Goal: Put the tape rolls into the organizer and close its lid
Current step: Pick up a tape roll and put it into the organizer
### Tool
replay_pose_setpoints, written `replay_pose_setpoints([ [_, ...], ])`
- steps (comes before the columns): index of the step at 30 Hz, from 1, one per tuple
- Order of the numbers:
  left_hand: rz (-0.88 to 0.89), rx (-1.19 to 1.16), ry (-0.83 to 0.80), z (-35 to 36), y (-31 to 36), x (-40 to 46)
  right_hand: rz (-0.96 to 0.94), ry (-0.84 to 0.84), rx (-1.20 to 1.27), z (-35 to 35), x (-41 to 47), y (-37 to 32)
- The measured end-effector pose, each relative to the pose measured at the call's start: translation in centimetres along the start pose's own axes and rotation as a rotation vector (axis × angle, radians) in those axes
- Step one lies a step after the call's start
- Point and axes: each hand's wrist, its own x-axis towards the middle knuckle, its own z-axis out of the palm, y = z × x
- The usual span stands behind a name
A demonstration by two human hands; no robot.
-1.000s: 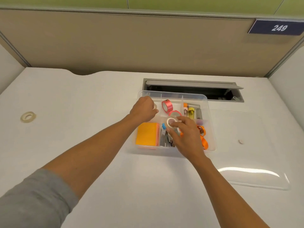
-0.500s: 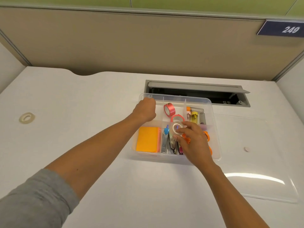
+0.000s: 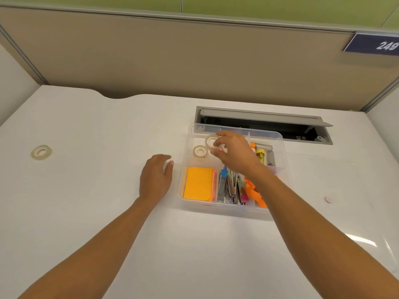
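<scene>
A clear plastic organizer [image 3: 285, 167] sits open on the white desk. In its back-left compartment lies a white tape roll [image 3: 200, 151]. My right hand [image 3: 234, 153] hovers over that compartment, pinching a second clear tape roll [image 3: 211, 141] just behind the first. My left hand [image 3: 155, 176] is outside the organizer's left wall, low over the desk, fingers loosely apart and empty. Another clear tape roll [image 3: 41, 152] lies far left on the desk. The clear lid [image 3: 345, 203] lies flat to the right of the organizer. The pink rolls are hidden behind my right hand.
The organizer also holds orange sticky notes [image 3: 198, 183], metal clips [image 3: 230, 186], orange items [image 3: 254, 190] and a yellow marker [image 3: 260, 155]. An open grey cable hatch [image 3: 263, 124] lies just behind it. A small round disc [image 3: 328, 199] rests on the lid. A partition wall backs the desk.
My left hand has left the organizer, leaving a white roll in the back-left compartment, and moved back left. My right hand carried its clear roll from the middle to that compartment.
</scene>
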Motion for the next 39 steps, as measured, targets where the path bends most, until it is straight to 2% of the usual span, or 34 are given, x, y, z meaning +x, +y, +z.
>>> replay_pose_setpoints([
  [3, 0.096, 0.209, -0.114, 0.5, -2.7, -2.2, -0.036, -0.059, -0.067, 0.5, 2.0, -0.4],
  [5, 0.142, 0.256, -0.135, 0.7, -3.4, -2.9, -0.033, -0.124, -0.088, 1.0, 3.0, -0.5],
  [9, 0.137, 0.256, -0.112, 0.9, -3.2, -3.0, -0.051, -0.249, -0.176, 2.5, 4.4, -0.4],
  [16, 0.150, 0.260, -0.092, 1.0, -3.4, -3.0, -0.095, -0.289, -0.230, 4.8, 5.9, 0.6],
  [22, 0.162, 0.270, -0.093, 1.0, -3.5, -2.9, -0.150, -0.415, -0.329, 5.1, 7.2, 0.6],
  [27, 0.169, 0.266, -0.084, 1.1, -3.7, -2.9, -0.210, -0.460, -0.365, 4.8, 7.8, 0.2],
  [39, 0.186, 0.269, -0.048, 1.3, -3.9, -2.8, -0.160, -0.518, -0.435, 4.5, 7.6, 0.4],
])
